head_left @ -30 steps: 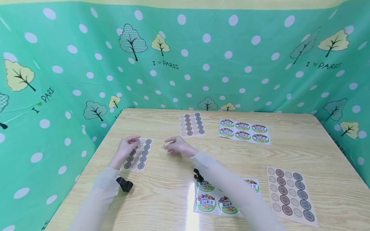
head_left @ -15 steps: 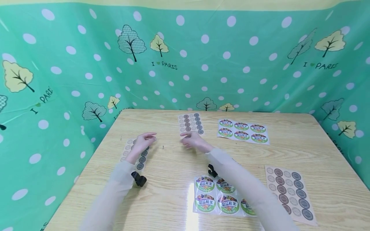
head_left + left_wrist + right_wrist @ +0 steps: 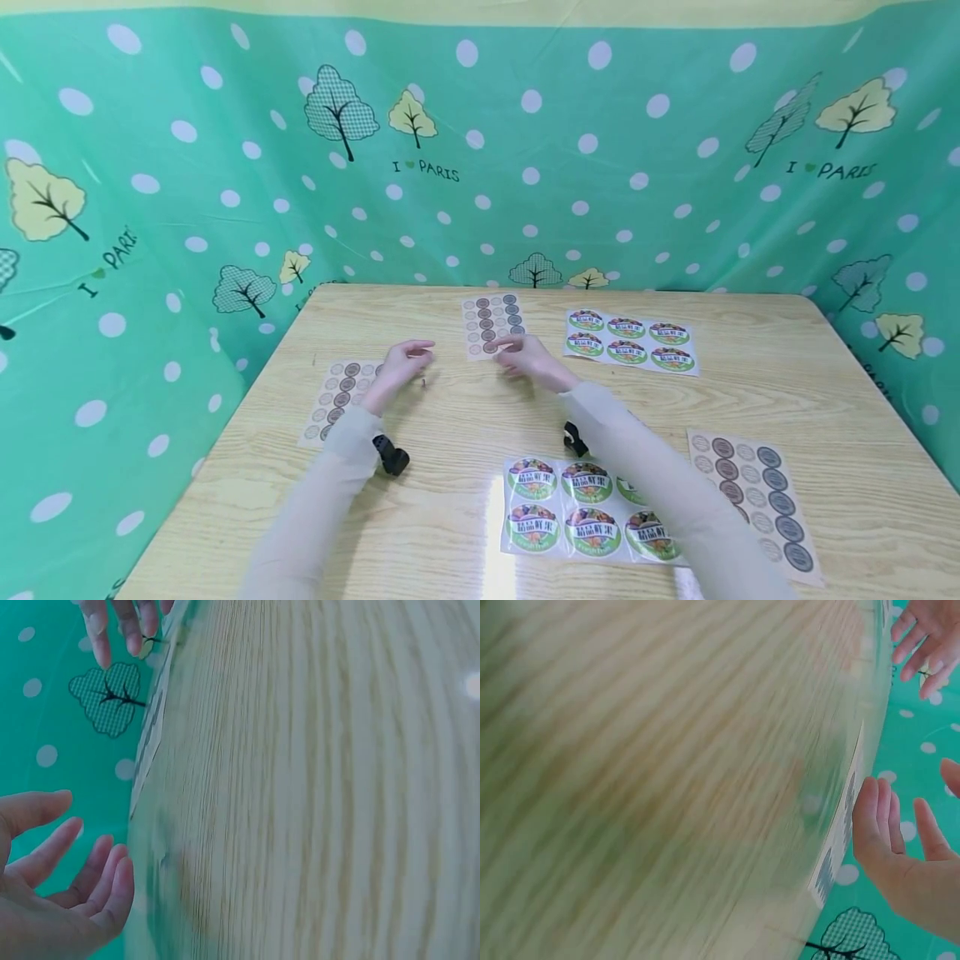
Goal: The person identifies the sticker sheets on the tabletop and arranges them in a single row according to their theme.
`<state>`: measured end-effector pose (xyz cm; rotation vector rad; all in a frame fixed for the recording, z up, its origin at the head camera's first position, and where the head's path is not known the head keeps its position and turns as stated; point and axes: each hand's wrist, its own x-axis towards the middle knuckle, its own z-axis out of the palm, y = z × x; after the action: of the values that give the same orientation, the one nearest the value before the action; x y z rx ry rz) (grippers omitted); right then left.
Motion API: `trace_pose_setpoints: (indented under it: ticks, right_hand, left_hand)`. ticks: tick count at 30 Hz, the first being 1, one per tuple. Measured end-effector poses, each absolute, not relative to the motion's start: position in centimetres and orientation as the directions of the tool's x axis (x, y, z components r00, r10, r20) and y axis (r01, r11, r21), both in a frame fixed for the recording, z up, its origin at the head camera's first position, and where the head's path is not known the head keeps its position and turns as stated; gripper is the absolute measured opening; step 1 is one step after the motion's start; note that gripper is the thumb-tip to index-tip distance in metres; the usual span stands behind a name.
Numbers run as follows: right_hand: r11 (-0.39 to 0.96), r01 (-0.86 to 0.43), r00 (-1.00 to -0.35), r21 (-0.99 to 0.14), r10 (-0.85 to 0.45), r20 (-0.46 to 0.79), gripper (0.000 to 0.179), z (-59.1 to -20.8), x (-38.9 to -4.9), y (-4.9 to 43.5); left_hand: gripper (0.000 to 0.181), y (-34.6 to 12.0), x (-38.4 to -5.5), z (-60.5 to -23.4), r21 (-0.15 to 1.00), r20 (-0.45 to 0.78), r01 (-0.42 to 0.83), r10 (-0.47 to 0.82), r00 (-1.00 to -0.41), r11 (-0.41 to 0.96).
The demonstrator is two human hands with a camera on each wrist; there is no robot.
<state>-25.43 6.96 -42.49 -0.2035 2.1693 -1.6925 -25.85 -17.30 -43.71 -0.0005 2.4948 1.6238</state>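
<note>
My left hand (image 3: 405,364) is over the wooden table, just right of a sheet of small round stickers (image 3: 330,408), and the wrist covers that sheet's right side. In the left wrist view the left hand (image 3: 71,892) holds nothing, its fingers spread and slightly bent. My right hand (image 3: 531,362) hovers at the lower right corner of another round-sticker sheet (image 3: 474,321) near the back. Loosely bent fingers with nothing between them show on the right hand (image 3: 907,870) in the right wrist view.
A sheet of oval fruit labels (image 3: 628,342) lies at the back right. Under the right forearm lies a second fruit-label sheet (image 3: 562,508), and further right a round-sticker sheet (image 3: 787,521). A green dotted curtain (image 3: 450,225) hangs behind the wooden table (image 3: 450,500).
Both hands have moved right. The left one has left its place over the left sticker sheet, and the right one has come to the corner of the back sheet. The sheets lie as before.
</note>
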Motion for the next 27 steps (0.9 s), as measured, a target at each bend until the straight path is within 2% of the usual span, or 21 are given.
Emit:
trace_pose_setpoints:
  ticks: [19, 27]
  right_hand:
    - [0.302, 0.165, -0.971, -0.939, -0.117, -0.209, 0.050, -42.9, -26.7, 9.6]
    - [0.269, 0.165, -0.976, -0.949, -0.094, -0.196, 0.054, -43.1, -26.9, 10.2]
  left_hand:
    - [0.040, -13.0, -27.4, -44.3, 0.936, -0.145, -0.103, 0.103, -0.984, 0.337]
    - [0.043, -11.6, -27.7, -44.2, 0.938, -0.158, -0.126, 0.074, -0.985, 0.323]
